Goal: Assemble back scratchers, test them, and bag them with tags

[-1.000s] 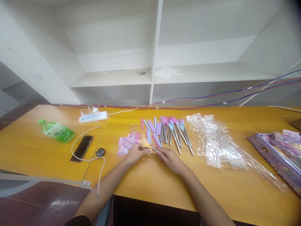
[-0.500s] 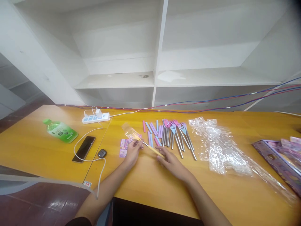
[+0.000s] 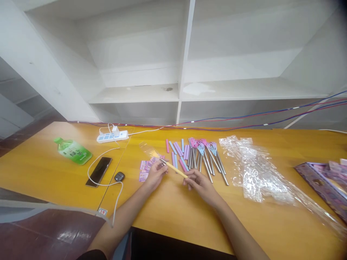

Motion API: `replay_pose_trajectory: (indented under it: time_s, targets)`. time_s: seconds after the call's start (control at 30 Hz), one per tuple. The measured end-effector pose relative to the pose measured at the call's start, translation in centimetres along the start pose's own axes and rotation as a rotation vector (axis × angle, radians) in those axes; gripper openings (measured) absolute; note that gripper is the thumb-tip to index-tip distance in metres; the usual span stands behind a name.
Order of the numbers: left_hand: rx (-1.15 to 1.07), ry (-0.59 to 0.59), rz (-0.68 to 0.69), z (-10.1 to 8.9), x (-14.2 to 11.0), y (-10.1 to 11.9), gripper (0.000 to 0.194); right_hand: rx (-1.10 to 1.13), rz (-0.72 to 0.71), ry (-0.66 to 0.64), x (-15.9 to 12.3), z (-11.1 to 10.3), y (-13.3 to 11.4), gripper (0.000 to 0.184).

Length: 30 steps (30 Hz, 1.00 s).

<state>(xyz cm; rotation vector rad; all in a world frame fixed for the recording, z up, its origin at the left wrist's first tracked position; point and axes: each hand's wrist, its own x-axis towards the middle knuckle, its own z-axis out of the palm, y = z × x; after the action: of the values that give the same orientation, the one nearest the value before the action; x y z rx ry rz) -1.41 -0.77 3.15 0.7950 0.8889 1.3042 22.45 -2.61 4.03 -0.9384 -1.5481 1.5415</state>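
Observation:
A yellow back scratcher (image 3: 176,169) with a hand-shaped head and a metal neck slants above the table. My right hand (image 3: 199,183) is closed on the end of its handle. Close to the neck, my left hand (image 3: 157,175) is pinched on a small clear plastic bag (image 3: 146,148), with the yellow head partly inside it. Small purple printed cards (image 3: 143,170) lie beside my left hand. Behind my hands are several pink, blue and purple handle sleeves (image 3: 178,148) and a pile of pink and blue back scratchers (image 3: 207,155) with bare metal rods.
Clear plastic bags (image 3: 255,173) are heaped on the right, near a purple printed box (image 3: 316,184). On the left are a green tea bottle (image 3: 74,151), a phone (image 3: 101,170), a black earbud case (image 3: 119,176) and a power strip (image 3: 112,136) with a white cable.
My right hand has closed around the end of the yellow handle. The head has moved a little further into the bag, and the view has shifted slightly.

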Motion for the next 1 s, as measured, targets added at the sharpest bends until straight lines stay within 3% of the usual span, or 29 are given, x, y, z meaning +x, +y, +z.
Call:
replay_pose_trajectory:
  time_s: [0.2,0.37,0.7,1.0]
  targets:
    - [0.028,-0.178,-0.182,2.5,-2.5,-3.5,0.051,-0.327,-0.195,0.154,0.2,1.1,0.7,0.029]
    - [-0.037,-0.147,-0.212,3.5,-3.4,-4.0,0.047,-0.451,-0.355,0.258,0.5,1.9,1.6,0.022]
    - [-0.116,-0.068,-0.21,3.4,-3.4,-3.0,0.051,-0.481,-0.352,0.243,0.8,2.0,1.3,0.022]
    - [-0.055,-0.18,-0.224,3.8,-4.1,-4.6,0.051,-0.489,-0.239,0.271,1.3,2.4,0.7,0.026]
